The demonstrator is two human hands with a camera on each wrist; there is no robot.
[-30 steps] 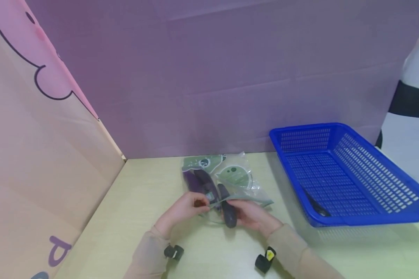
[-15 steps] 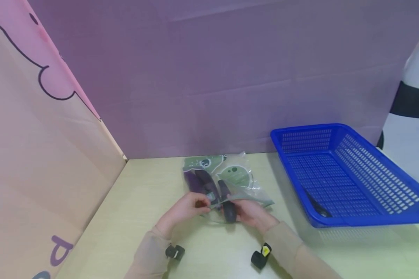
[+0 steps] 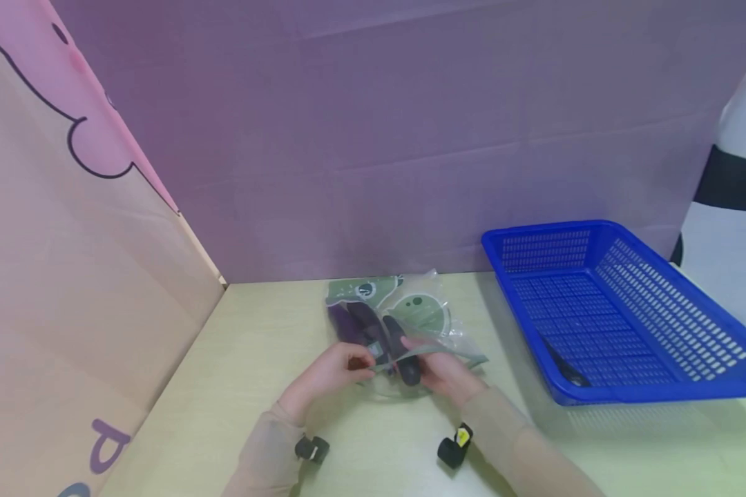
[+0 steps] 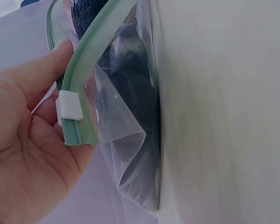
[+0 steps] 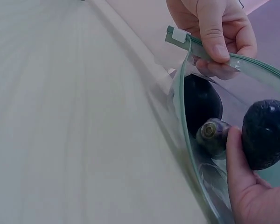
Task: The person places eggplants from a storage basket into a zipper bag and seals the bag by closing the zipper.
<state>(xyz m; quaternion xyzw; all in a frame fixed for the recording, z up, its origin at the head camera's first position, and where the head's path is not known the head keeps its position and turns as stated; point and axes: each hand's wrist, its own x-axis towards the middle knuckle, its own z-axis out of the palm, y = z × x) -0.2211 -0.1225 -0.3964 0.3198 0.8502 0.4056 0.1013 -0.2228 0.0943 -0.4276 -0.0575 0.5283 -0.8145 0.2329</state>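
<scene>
A clear zip bag with green prints lies on the table, its mouth toward me. My left hand pinches the green rim near the white slider, keeping the mouth spread. My right hand grips a dark eggplant, thumb along its side. Its far part is inside the bag; the rounded near end sticks out through the opening. Left of it in the bag lie more dark purple eggplants. In the right wrist view, a rounded end and a cut stem end show there.
On the right stands a blue perforated basket, with one long dark object along its left wall. A purple backdrop rises behind the table, and a printed panel borders the left.
My right hand has moved the eggplant forward, deeper into the bag, and the right forearm has shifted slightly left. The left hand stays at the rim.
</scene>
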